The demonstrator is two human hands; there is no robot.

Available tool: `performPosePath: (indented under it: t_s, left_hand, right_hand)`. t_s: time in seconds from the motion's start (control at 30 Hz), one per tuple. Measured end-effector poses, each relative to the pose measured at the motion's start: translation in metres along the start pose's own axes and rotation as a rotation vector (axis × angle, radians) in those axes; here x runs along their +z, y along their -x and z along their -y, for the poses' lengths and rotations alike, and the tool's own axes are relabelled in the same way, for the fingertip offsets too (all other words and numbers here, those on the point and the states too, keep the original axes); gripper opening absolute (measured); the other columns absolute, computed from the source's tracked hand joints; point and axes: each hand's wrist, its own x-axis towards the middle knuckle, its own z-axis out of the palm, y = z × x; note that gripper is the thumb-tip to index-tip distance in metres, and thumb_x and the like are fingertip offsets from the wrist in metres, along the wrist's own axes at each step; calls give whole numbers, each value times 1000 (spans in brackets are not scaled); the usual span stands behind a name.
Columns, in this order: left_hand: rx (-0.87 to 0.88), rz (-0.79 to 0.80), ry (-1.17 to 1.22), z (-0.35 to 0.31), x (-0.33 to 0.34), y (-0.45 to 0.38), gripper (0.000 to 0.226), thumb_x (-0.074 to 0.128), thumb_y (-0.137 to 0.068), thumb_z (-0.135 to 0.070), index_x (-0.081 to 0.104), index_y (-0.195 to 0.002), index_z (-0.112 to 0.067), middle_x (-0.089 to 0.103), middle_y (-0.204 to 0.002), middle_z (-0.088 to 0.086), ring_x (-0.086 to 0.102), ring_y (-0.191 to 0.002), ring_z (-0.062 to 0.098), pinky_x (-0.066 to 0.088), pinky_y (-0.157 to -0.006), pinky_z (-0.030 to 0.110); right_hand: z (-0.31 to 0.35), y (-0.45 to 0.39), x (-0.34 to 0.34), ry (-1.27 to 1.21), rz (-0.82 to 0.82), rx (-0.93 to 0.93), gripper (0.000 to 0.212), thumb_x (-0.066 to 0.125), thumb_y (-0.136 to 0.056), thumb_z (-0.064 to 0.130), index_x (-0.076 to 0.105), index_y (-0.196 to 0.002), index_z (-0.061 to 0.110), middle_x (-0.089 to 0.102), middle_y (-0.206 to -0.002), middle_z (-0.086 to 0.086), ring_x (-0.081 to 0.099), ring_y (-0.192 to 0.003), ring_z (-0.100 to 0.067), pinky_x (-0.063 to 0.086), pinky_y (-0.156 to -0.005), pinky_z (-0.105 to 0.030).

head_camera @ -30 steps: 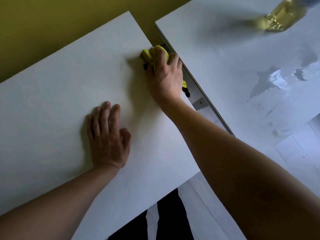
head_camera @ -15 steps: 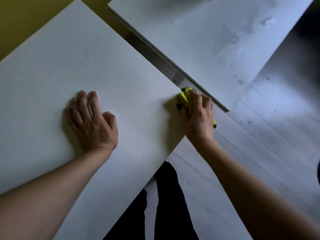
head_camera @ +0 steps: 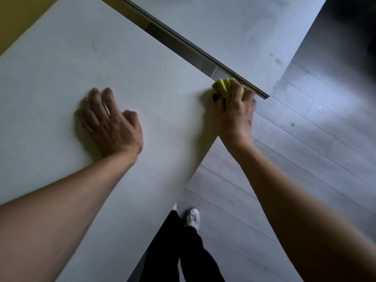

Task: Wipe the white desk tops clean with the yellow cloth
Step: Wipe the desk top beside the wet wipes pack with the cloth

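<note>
Two hands are showing in the head view, both on the near white desk (head_camera: 85,58). The left hand (head_camera: 110,124) is lying palm down on the desk top, fingers mostly straight and slightly spread, thumb tucked in a little, holding nothing. The right hand (head_camera: 236,110) is gripping the yellow cloth (head_camera: 221,88), fingers curled over it, and is pressing it onto the desk at the near right corner. The cloth is bunched up, sticking out ahead of the knuckles, with a small dark bit showing at its left side; cannot tell what that bit is. The corner of the second white desk (head_camera: 234,31) is sitting just beyond the cloth, its metal edge strip (head_camera: 193,47) running diagonally between the two tops, with a narrow gap between them. Cannot tell whether the cloth is touching that strip. The second desk top is showing faint grey smudges and a few dark specks near its right edge. Both forearms are reaching in bare from the bottom of the frame, the right one crossing above the grey plank floor (head_camera: 305,159). Below, the person's dark trouser legs (head_camera: 179,251) and one white shoe (head_camera: 192,217) are standing on the floor just beside the near desk's edge. A yellow wall (head_camera: 18,19) is showing at top left behind the near desk.
</note>
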Motion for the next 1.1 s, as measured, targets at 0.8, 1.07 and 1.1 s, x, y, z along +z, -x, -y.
performPosePath:
  t_s: [0.8, 1.07, 1.1]
  left_hand:
    - [842, 337, -1, 115, -52, 171, 60, 34, -102, -33, 39, -157, -10, 30, -168, 14, 28, -155, 36, 29, -121, 63]
    - [856, 334, -18, 115, -46, 169, 65, 33, -100, -35, 33, -161, -12, 23, -171, 10, 22, -158, 33, 22, -124, 60]
    - [857, 335, -23, 115, -47, 168, 65, 34, -100, -35, 32, -161, -12, 23, -171, 10, 22, -158, 32, 22, -125, 59]
  right_hand:
    - [53, 229, 31, -337, 104, 496, 71, 50, -99, 32, 10, -158, 27, 27, -147, -13, 35, -131, -33, 40, -107, -51]
    - [22, 23, 11, -296, -35, 568, 57, 48, -101, 32, 26, -153, 20, 34, -140, -16, 41, -127, -38, 41, -105, -48]
    - [20, 9, 10, -292, -38, 578, 57, 48, -101, 32, 26, -152, 20, 35, -140, -16, 41, -128, -37, 42, -104, -48]
